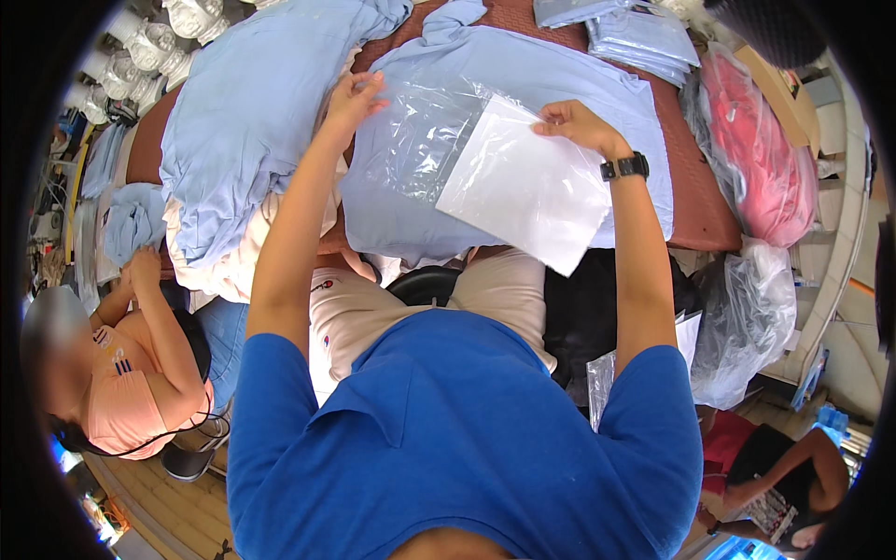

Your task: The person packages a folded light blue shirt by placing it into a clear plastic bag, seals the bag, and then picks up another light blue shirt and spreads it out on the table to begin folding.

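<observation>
A light blue shirt (383, 205) lies spread flat on the table before me. Above it, my right hand (574, 126), with a black watch on its wrist, pinches the upper edge of a stiff white sheet (513, 177). A clear plastic bag (425, 140) adjoins the sheet on its left; shine runs over part of the sheet, but I cannot tell whether it is inside the bag. My left hand (355, 98) is beside the bag's left edge, its fingers loosely bent and apart, with nothing visible in them.
Light blue garments (252, 121) are heaped at the left of the brown table (700, 187). Bagged blue shirts (639, 42) lie far right, near red goods in plastic (756, 149). A person in a peach shirt (145, 383) sits left; another person (784, 476) is behind at right.
</observation>
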{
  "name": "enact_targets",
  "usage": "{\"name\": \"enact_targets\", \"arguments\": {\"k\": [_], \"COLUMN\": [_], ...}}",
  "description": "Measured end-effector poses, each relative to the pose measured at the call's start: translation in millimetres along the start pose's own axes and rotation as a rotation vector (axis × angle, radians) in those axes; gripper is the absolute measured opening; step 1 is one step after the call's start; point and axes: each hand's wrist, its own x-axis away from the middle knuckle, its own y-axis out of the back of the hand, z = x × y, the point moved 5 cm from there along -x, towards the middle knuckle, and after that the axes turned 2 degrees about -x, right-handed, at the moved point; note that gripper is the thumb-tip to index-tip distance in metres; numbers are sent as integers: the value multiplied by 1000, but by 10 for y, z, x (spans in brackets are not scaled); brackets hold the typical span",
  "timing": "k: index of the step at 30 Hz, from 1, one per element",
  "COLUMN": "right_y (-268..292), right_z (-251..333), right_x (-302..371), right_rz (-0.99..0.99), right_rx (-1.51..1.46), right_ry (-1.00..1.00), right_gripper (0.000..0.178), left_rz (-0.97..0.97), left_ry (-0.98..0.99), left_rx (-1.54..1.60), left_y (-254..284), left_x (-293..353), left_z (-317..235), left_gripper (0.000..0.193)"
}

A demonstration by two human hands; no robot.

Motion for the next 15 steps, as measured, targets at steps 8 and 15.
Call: {"name": "enact_targets", "arguments": {"k": [8, 15], "right_y": [-14, -71], "right_z": [-220, -322], "right_x": [-281, -275], "right_rz": [-140, -227], "right_rx": [-2, -153], "right_ry": [13, 39], "right_gripper": [31, 25], "left_rz": [52, 147], "left_ry": [-854, -229], "left_rx": [-769, -513], "left_y": [-821, -874], "left_x": [841, 451], "left_z": [-5, 355], "left_gripper": [37, 20]}}
